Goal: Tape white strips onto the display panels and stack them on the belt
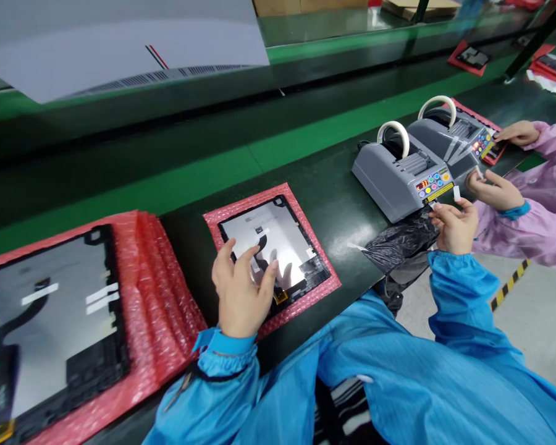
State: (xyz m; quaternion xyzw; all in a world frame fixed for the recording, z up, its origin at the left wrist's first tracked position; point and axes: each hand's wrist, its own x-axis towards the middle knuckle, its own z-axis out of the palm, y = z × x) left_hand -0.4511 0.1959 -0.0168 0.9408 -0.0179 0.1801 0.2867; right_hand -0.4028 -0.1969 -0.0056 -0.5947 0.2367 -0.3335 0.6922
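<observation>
My left hand [243, 287] hovers over a flat tablet-like screen panel [287, 228], its fingers spread and holding nothing. The panel has a grey back, a black frame and a dark ribbon cable [262, 242]; it lies on a pink bubble-wrap sheet [327, 290]. Over on the right, my right hand [456, 227] is at the front outlet of a grey tape dispenser [389, 179]. Its thumb and fingers are pinched on a short white tape strip [434, 204]. Another white tape piece [456, 193] stands up at a fingertip.
A larger-looking panel [50, 334] with white tape strips lies on stacked pink bubble wrap [162, 284] at left. A co-worker's hand [498, 190] is close beside my right hand, near a second dispenser [445, 139]. A black plastic bag [403, 241] hangs at the table edge.
</observation>
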